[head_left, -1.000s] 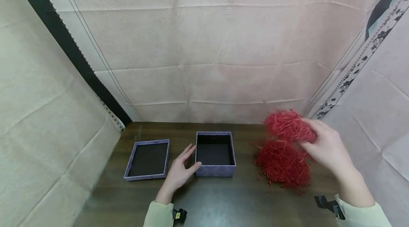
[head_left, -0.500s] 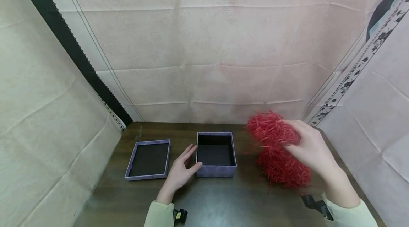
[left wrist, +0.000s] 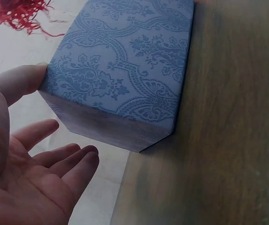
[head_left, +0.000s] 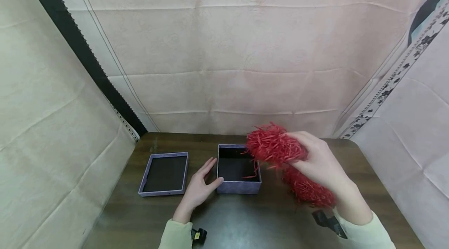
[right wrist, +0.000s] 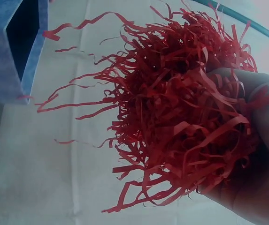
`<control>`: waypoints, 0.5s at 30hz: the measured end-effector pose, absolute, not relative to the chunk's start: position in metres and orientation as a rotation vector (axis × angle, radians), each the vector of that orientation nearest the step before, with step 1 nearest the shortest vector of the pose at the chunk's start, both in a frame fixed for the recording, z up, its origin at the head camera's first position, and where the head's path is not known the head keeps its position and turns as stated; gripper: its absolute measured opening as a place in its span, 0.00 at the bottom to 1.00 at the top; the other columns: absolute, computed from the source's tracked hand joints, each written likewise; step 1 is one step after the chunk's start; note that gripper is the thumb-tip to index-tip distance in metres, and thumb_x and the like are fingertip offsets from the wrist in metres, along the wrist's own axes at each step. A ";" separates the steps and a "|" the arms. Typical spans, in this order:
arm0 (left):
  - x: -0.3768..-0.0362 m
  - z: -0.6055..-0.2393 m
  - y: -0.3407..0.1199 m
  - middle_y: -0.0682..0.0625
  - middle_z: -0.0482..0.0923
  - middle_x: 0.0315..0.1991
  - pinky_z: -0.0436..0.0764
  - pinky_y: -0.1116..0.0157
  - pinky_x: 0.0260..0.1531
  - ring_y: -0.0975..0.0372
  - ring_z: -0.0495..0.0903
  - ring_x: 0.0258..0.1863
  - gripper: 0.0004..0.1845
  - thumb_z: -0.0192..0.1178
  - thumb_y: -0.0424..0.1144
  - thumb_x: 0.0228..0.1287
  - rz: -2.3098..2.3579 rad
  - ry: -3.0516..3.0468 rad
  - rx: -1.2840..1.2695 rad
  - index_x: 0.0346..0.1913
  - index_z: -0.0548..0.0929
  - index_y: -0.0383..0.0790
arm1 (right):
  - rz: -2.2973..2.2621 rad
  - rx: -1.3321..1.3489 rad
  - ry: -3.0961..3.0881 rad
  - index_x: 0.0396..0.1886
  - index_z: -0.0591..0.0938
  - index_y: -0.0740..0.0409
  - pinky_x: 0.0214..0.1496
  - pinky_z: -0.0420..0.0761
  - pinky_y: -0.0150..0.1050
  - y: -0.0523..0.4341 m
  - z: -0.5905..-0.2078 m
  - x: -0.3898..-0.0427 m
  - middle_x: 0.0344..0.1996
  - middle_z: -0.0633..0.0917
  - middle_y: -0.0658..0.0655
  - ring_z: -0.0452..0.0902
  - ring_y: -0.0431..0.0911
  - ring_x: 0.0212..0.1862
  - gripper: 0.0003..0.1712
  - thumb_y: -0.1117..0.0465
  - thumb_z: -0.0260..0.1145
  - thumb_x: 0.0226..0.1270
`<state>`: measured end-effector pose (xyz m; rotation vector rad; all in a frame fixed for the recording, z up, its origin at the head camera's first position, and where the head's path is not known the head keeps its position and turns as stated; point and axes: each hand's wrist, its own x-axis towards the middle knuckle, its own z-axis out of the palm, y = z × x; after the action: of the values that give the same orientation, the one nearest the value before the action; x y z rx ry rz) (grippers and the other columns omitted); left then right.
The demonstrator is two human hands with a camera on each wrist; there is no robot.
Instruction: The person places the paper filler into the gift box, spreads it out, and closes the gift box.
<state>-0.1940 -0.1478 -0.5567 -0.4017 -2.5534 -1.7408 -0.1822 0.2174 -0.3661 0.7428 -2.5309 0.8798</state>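
My right hand (head_left: 317,159) grips a bunch of red shredded paper (head_left: 275,145), lifted over the right side of an open box (head_left: 239,188). Loose strands dangle across the box's black inside; in the right wrist view the shredded paper (right wrist: 181,108) bristles out from between thumb and fingers. My left hand (head_left: 198,190) rests at the box's left side with fingers extended. Its thumb touches a corner of the patterned blue-purple box (left wrist: 120,61) in the left wrist view, the other fingers spread below. A second heap of red shredded paper (head_left: 308,188) lies on the table, partly hidden by my right hand.
The box's lid (head_left: 165,173) lies inside-up on the brown wooden table (head_left: 245,221), left of my left hand. Pale cloth hangs behind the table and on both sides.
My right hand has carried its bunch of shredded paper leftward from above the heap to the box. My left hand has stayed at the box's side.
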 end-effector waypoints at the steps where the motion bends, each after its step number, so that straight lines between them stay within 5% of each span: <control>1: -0.194 -0.556 -0.148 0.40 0.59 0.83 0.69 0.44 0.73 0.45 0.61 0.81 0.41 0.73 0.49 0.71 -1.739 -2.554 -0.405 0.81 0.70 0.42 | 0.881 0.753 -2.527 0.65 0.85 0.46 0.56 0.87 0.55 0.215 -0.366 -0.182 0.56 0.87 0.48 0.85 0.47 0.57 0.32 0.65 0.83 0.60; 8: -0.193 -0.554 -0.147 0.39 0.60 0.83 0.69 0.43 0.72 0.43 0.62 0.80 0.40 0.72 0.47 0.72 -1.729 -2.545 -0.420 0.81 0.70 0.40 | 0.891 0.786 -2.498 0.65 0.85 0.45 0.59 0.83 0.36 0.207 -0.363 -0.183 0.56 0.87 0.45 0.84 0.45 0.58 0.34 0.66 0.84 0.58; 15: -0.194 -0.554 -0.147 0.41 0.59 0.84 0.68 0.44 0.74 0.45 0.61 0.81 0.40 0.72 0.48 0.72 -1.748 -2.565 -0.401 0.82 0.70 0.43 | 0.888 0.794 -2.485 0.64 0.86 0.45 0.60 0.81 0.34 0.203 -0.363 -0.185 0.57 0.87 0.44 0.84 0.45 0.58 0.34 0.67 0.84 0.57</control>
<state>-0.1936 -0.1475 -0.5542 -0.4012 -2.5648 -1.7477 -0.1850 0.2026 -0.3626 0.7944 -2.4854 0.8884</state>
